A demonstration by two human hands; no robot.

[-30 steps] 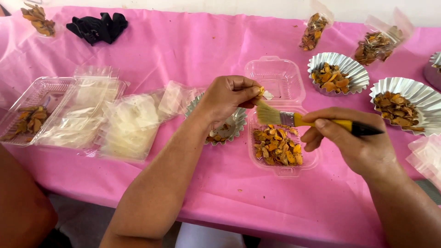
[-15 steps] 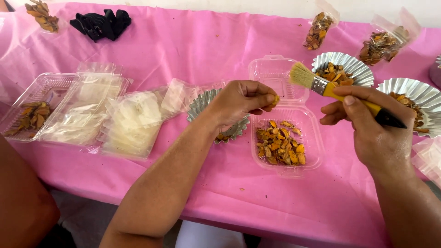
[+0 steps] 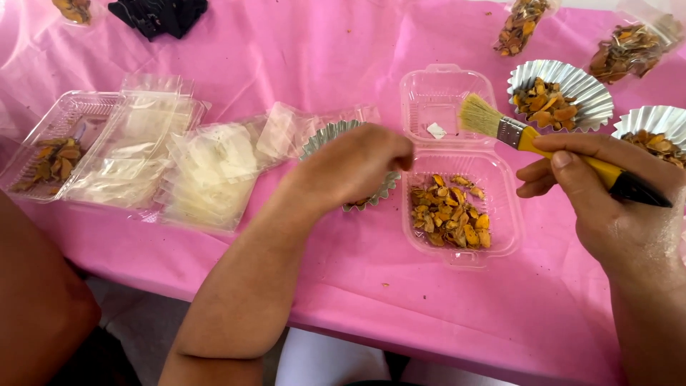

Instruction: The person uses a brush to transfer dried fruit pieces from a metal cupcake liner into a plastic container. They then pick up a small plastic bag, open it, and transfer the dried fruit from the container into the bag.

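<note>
My left hand point(image 3: 354, 168) rests with curled, closed fingers over a pleated foil cup point(image 3: 325, 139) in the middle of the pink table; nothing shows between its fingertips. My right hand point(image 3: 597, 204) grips a brush point(image 3: 532, 141) with a yellow handle, a metal ferrule and pale bristles. The bristles hover over the open lid point(image 3: 443, 93) of a clear hinged plastic container point(image 3: 504, 250). Its lower half holds orange-brown dried pieces point(image 3: 450, 214), and it lies between my two hands.
Two foil cups point(image 3: 572, 71) point(image 3: 654, 118) of similar pieces sit at the right, with clear bags of pieces point(image 3: 522, 21) point(image 3: 629, 46) behind them. Stacked clear containers point(image 3: 128, 154) and plastic bags point(image 3: 214, 171) lie at the left. A black item point(image 3: 161, 11) lies at the far edge.
My left hand drew back from the container's edge to the foil cup. My right hand lifted the brush up and to the right, away from the pieces.
</note>
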